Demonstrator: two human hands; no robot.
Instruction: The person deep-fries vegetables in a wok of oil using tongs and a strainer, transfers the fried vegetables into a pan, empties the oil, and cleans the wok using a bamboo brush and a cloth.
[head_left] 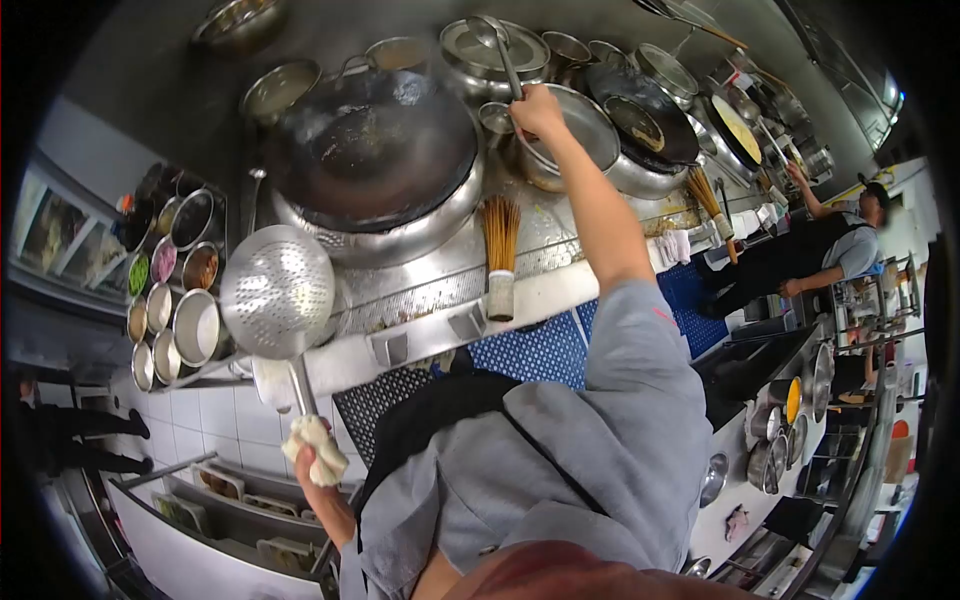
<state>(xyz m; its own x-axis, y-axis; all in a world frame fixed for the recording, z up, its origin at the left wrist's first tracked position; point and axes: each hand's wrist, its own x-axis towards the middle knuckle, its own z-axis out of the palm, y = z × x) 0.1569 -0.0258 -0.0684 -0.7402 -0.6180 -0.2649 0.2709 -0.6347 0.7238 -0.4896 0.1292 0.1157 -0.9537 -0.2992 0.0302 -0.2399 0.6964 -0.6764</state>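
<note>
My left hand [318, 478] is closed round a white cloth [314, 450] wrapped on the handle of a perforated skimmer [278, 290]. The skimmer's round bowl hangs at the front left of a large dark wok [370, 150], which sits on a steel burner ring. At the back of the stove, my right hand [538, 112] grips the handle of a steel ladle [488, 32]. Its bowl is over a wide steel pot [495, 55] with a mesh-like top. Below my right hand stands another round steel pot [570, 130].
A bamboo brush [502, 245] lies on the stove's front. Left are small bowls of ingredients [196, 325]. To the right sit a second wok [645, 115] and a pan with yellow food [736, 132]. A co-worker [815, 235] stands at the far right, one arm raised toward the stove.
</note>
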